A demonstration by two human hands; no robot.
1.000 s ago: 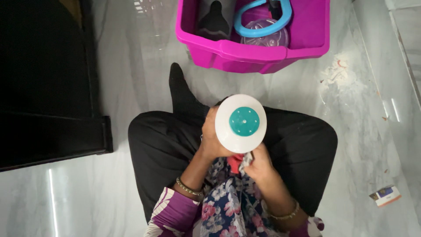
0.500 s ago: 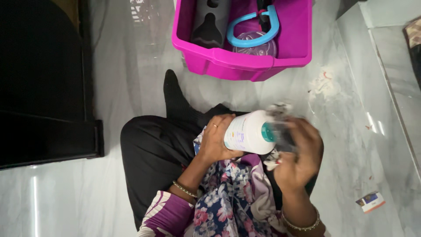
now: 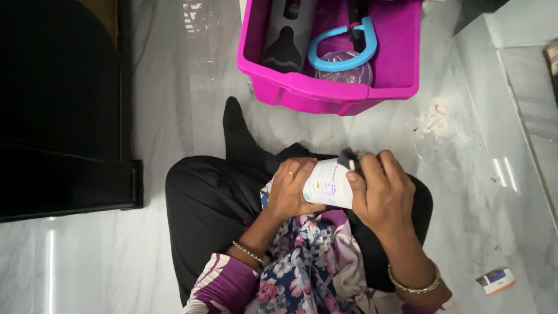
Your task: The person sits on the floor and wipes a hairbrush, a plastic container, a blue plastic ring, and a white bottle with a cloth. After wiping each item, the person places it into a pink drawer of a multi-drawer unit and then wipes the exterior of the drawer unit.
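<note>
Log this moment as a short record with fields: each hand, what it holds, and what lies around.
left hand: grips the white plastic bottle lying sideways over the lap
right hand: fingers wrapped over the bottle's cap end, pressing a dark cloth against it
bin: magenta plastic bin on the floor ahead, holding a blue plastic ring, a clear lid and a grey-black tool
floor: grey marble floor; small card at right
posture: seated cross-legged
</note>
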